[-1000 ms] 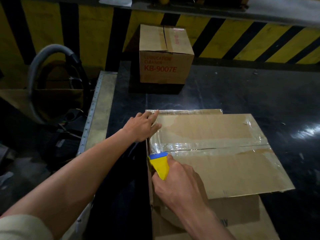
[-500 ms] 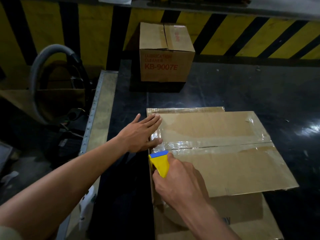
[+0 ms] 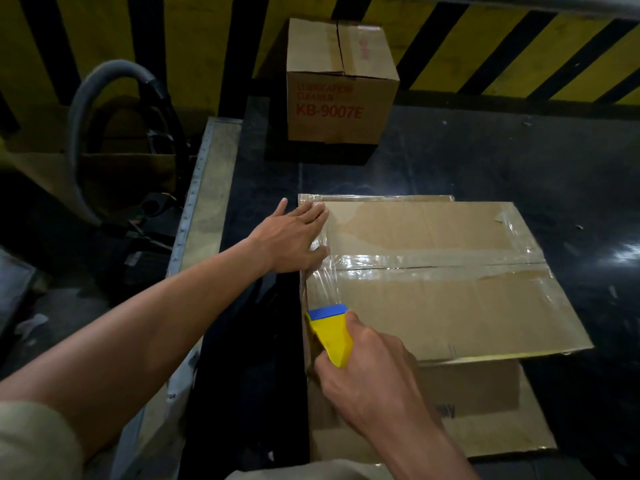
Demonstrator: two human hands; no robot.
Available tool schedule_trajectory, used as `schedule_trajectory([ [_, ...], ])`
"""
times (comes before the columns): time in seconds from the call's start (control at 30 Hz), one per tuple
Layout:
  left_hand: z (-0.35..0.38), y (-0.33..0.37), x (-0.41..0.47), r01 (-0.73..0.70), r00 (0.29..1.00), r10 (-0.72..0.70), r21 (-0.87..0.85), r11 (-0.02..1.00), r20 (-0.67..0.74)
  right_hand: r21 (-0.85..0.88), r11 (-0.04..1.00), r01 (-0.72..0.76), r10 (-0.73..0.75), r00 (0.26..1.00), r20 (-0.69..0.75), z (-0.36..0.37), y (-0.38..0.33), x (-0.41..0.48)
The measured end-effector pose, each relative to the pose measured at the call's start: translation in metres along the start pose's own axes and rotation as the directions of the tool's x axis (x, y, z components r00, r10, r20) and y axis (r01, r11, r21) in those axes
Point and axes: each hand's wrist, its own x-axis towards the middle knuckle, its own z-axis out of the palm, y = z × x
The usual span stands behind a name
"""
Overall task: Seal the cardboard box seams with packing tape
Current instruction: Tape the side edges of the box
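A flat cardboard box [image 3: 450, 306] lies on the dark table, its middle seam covered by clear tape [image 3: 415, 263]. My left hand [image 3: 294, 237] rests flat on the box's left edge, fingers straight, pressing the tape end down. My right hand [image 3: 374, 379] grips a yellow tape dispenser with a blue edge [image 3: 330, 332] at the box's near left edge. A strip of clear tape [image 3: 322, 282] stretches from the dispenser up to the spot under my left hand.
A closed carton marked KB-9007E [image 3: 341, 84] stands at the back of the table [image 3: 485, 161]. More flat cardboard [image 3: 485, 410] lies under the box. A grey hose [image 3: 100, 98] loops to the left, beyond the table's metal edge [image 3: 204, 202]. A striped yellow-black wall is behind.
My right hand has pulled the dispenser toward me along the box's left edge, drawing out tape. My left hand has flattened onto the box's left edge.
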Motion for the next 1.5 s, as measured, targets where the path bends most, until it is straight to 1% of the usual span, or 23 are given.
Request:
schedule_trajectory([
  [0.07,0.003,0.009,-0.004,0.013,0.999,-0.014,-0.026,1.0,-0.049,-0.017,1.0,0.017,-0.018,0.999,-0.035,0.005,0.001,-0.001],
  [0.13,0.012,0.017,-0.01,0.025,0.997,-0.03,-0.079,0.997,-0.064,-0.021,1.0,-0.008,0.007,0.999,-0.052,0.006,0.002,-0.002],
  [0.27,0.02,0.019,-0.015,0.063,0.998,-0.06,-0.174,0.983,0.022,-0.039,0.999,-0.002,0.0,0.999,-0.051,0.004,0.001,-0.002],
  [0.33,0.016,0.019,-0.014,0.069,0.997,-0.062,-0.218,0.974,0.039,-0.026,0.999,0.02,-0.022,0.998,-0.058,0.001,0.0,-0.006],
  [0.43,0.009,0.019,-0.013,0.086,0.996,-0.077,-0.246,0.966,0.047,-0.01,0.999,0.038,-0.039,0.993,-0.109,-0.01,-0.003,-0.011],
  [0.53,0.002,0.02,-0.012,0.088,0.996,-0.077,-0.246,0.965,0.054,0.016,0.999,0.051,-0.049,0.99,-0.136,-0.016,-0.004,-0.015],
  [0.7,-0.003,0.022,-0.013,0.095,0.994,-0.08,-0.239,0.966,0.072,0.023,0.999,0.046,-0.043,0.992,-0.117,-0.017,-0.004,-0.019],
  [0.77,-0.004,0.023,-0.013,0.093,0.994,-0.078,-0.236,0.967,0.072,0.003,0.999,0.037,-0.036,0.995,-0.097,-0.015,-0.006,-0.019],
  [0.9,0.007,0.02,-0.014,0.087,0.995,-0.076,-0.225,0.97,0.059,-0.03,1.0,-0.007,0.007,1.0,-0.008,0.003,-0.007,-0.022],
  [1.03,0.019,0.021,-0.016,0.086,0.996,-0.076,-0.236,0.968,0.05,-0.066,0.998,-0.021,0.021,1.0,-0.004,0.021,-0.002,-0.023],
  [1.2,0.017,0.021,-0.015,0.096,0.994,-0.08,-0.245,0.965,0.073,0.002,1.0,-0.03,0.03,0.999,-0.018,0.019,0.004,-0.031],
  [1.37,0.015,0.021,-0.015,0.1,0.994,-0.086,-0.23,0.968,0.072,0.02,1.0,0.008,-0.007,0.999,-0.037,0.013,0.009,-0.051],
  [1.5,0.014,0.021,-0.015,0.105,0.993,-0.09,-0.213,0.971,0.08,0.133,0.991,0.002,0.002,0.999,-0.033,0.022,0.016,-0.052],
])
